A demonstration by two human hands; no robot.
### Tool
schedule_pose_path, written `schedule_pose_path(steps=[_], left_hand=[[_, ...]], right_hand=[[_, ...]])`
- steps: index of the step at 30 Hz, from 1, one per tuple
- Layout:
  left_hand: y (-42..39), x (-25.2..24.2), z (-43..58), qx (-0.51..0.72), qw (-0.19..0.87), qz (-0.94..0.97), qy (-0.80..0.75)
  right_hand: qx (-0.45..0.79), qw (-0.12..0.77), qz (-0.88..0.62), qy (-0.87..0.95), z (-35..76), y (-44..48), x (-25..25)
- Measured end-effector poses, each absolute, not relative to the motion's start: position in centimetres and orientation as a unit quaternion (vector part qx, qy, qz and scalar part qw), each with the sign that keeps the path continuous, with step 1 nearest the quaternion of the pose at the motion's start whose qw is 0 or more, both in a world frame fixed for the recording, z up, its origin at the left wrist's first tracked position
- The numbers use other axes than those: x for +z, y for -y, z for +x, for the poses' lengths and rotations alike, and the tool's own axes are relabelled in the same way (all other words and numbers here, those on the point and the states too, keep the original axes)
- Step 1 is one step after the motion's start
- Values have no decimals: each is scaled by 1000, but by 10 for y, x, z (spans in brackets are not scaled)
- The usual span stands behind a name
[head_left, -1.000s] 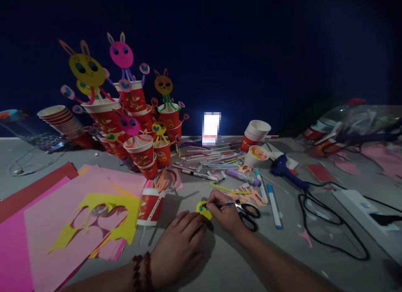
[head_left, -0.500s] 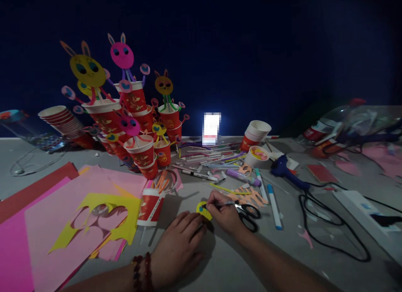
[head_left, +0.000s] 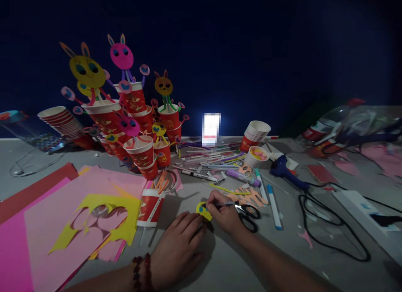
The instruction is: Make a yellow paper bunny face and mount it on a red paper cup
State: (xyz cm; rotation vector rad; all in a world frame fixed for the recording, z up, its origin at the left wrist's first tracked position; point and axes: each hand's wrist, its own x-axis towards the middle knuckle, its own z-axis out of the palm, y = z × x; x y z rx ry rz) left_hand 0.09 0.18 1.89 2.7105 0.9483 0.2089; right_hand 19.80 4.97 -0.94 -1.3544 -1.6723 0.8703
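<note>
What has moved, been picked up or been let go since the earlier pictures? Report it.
Nothing on the table has visibly moved, and nothing was taken hold of or let go. The right hand keeps its grip on the pen over the yellow disc, and the left hand stays at the disc's near edge. Any small pen stroke is too fine to tell.

Small yellow disc (head_left: 205, 216): matt paper, from where I stand. Pen (head_left: 229, 203): smooth plastic by look. Scissors handles (head_left: 250, 210): black plastic, slight sheen. Glue gun (head_left: 284, 166): smooth blue plastic. Front cup (head_left: 147, 210): printed paper, faintly glossy. Sheets (head_left: 50, 229): flat matt paper. Bottle (head_left: 326, 122): clear, shiny plastic. Bracelet beads (head_left: 147, 271): polished, glossy. Table (head_left: 238, 267): smooth, dull grey.
</note>
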Motion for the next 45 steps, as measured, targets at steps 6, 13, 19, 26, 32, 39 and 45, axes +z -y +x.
schedule_pose_path(steps=[6,13,19,26,32,39,45], left_hand=[[-1,17,1,72,128,933,-328],[-1,18,1,65,127,935,-324],[-1,20,1,64,123,936,-323],[-1,18,2,81,120,935,-325],[-1,20,1,75,126,935,-323],[-1,20,2,69,125,935,-326],[-1,20,1,78,124,934,-325]], right_hand=[[352,414,-530,651,198,-49,-10],[340,419,-532,653,199,-50,-12],[345,420,-530,651,198,-50,-12],[347,419,-530,651,199,-49,-13],[338,416,-533,655,198,-49,-11],[339,419,-533,653,198,-49,-10],[332,434,-532,647,199,-48,-11]])
